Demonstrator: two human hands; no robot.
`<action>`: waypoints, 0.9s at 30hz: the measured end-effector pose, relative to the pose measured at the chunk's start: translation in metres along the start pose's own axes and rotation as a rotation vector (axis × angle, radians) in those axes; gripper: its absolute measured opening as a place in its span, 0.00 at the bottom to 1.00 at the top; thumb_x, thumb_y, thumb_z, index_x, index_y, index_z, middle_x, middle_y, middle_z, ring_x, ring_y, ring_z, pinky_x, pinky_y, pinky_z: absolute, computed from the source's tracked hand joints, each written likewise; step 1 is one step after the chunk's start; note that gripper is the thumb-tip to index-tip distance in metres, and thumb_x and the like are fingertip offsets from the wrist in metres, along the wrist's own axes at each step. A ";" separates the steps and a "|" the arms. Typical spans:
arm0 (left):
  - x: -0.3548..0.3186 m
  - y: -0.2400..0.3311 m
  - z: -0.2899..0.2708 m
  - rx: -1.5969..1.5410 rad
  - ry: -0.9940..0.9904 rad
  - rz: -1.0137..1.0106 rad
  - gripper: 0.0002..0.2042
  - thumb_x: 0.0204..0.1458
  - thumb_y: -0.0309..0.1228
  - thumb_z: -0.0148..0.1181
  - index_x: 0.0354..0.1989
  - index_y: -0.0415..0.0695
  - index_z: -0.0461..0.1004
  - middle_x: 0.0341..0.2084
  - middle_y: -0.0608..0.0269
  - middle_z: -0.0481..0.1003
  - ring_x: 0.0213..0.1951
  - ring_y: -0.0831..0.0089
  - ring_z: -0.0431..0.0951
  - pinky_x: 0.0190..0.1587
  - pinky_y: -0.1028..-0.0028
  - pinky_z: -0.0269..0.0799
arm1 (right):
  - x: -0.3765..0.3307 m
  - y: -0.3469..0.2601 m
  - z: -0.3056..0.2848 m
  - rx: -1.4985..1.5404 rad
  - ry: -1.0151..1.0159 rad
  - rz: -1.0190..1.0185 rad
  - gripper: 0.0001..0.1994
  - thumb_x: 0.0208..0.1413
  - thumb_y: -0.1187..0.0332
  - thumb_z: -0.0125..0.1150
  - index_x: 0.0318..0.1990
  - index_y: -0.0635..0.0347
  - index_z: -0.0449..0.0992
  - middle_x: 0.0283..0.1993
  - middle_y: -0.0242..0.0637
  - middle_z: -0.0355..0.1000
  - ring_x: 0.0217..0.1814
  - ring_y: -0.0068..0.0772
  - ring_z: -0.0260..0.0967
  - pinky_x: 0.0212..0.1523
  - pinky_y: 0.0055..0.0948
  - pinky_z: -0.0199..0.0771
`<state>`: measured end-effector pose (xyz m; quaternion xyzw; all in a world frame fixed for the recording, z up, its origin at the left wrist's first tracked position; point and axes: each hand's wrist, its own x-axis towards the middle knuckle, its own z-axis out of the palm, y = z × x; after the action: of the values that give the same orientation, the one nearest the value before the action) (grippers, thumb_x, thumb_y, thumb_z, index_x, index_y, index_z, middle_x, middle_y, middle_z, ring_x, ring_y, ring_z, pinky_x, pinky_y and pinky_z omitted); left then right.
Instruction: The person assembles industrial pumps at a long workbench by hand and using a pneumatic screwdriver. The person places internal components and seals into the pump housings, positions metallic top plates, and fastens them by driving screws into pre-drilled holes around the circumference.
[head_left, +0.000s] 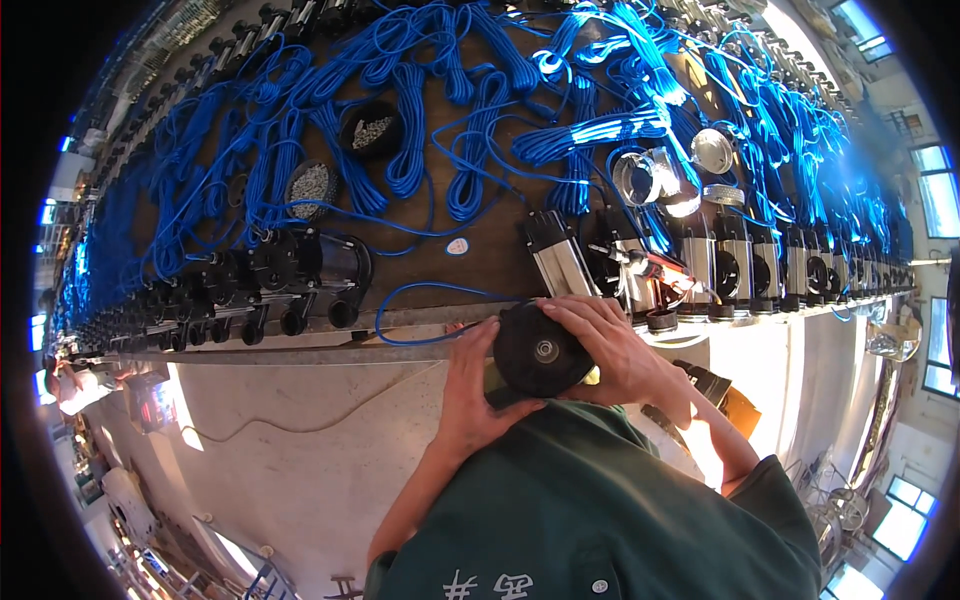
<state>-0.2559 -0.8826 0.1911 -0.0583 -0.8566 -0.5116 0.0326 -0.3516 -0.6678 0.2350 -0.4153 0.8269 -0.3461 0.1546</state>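
A round black pump housing (pixel 535 365), with a small metal shaft end at its centre, is held at the table's near edge. My left hand (pixel 468 392) grips it from the left, thumb along its lower rim. From the right, my right hand (pixel 622 350) closes over its upper side. A loop of blue cable (pixel 400 292) runs across the table edge and passes behind my left fingers; whether it joins the housing is hidden. Just beyond stands a silver and black motor unit (pixel 560 262). To its right lies a tool with a red and orange body (pixel 665 272).
Bundles of blue cable (pixel 480 145) cover the worktable (pixel 450 262). Black pump units (pixel 310 265) line its left front edge, silver and black ones (pixel 735 265) its right. Two bowls of small metal parts (pixel 312 188) (pixel 372 132) and round metal tins (pixel 637 180) stand among the cables. Cartons (pixel 738 410) sit below right.
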 end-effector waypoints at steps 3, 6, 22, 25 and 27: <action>0.000 -0.003 0.002 0.037 -0.011 -0.002 0.43 0.34 0.40 0.74 0.60 0.37 0.59 0.57 0.48 0.63 0.58 0.50 0.63 0.60 0.59 0.59 | -0.001 0.001 0.002 0.007 0.013 0.029 0.51 0.28 0.63 0.76 0.64 0.62 0.53 0.65 0.44 0.55 0.65 0.49 0.53 0.63 0.43 0.55; 0.000 -0.003 0.001 0.058 -0.019 -0.007 0.42 0.34 0.38 0.74 0.60 0.37 0.60 0.57 0.49 0.64 0.57 0.50 0.64 0.59 0.60 0.60 | -0.003 0.001 0.005 0.015 0.025 0.050 0.51 0.28 0.63 0.76 0.64 0.62 0.52 0.66 0.44 0.54 0.64 0.49 0.52 0.63 0.44 0.55; 0.004 -0.014 0.000 0.187 -0.053 0.112 0.45 0.30 0.43 0.74 0.58 0.32 0.61 0.53 0.44 0.68 0.51 0.50 0.71 0.52 0.62 0.70 | -0.006 0.011 0.010 0.064 0.176 0.036 0.52 0.21 0.58 0.79 0.61 0.60 0.58 0.57 0.42 0.65 0.58 0.47 0.62 0.57 0.41 0.61; 0.006 -0.014 0.001 0.187 -0.071 0.108 0.46 0.30 0.43 0.74 0.58 0.32 0.61 0.53 0.44 0.68 0.52 0.50 0.71 0.53 0.62 0.69 | -0.007 0.011 0.006 0.032 0.158 0.047 0.52 0.21 0.56 0.79 0.61 0.60 0.59 0.57 0.41 0.65 0.59 0.46 0.62 0.58 0.42 0.60; 0.007 -0.011 0.003 0.200 -0.072 0.077 0.46 0.29 0.44 0.74 0.58 0.33 0.61 0.53 0.44 0.68 0.52 0.50 0.71 0.52 0.62 0.70 | -0.010 0.012 0.004 0.005 0.131 0.080 0.55 0.18 0.53 0.78 0.62 0.60 0.58 0.59 0.42 0.63 0.62 0.46 0.59 0.60 0.43 0.57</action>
<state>-0.2639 -0.8852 0.1808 -0.1060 -0.9012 -0.4194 0.0271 -0.3504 -0.6567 0.2231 -0.3580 0.8503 -0.3682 0.1150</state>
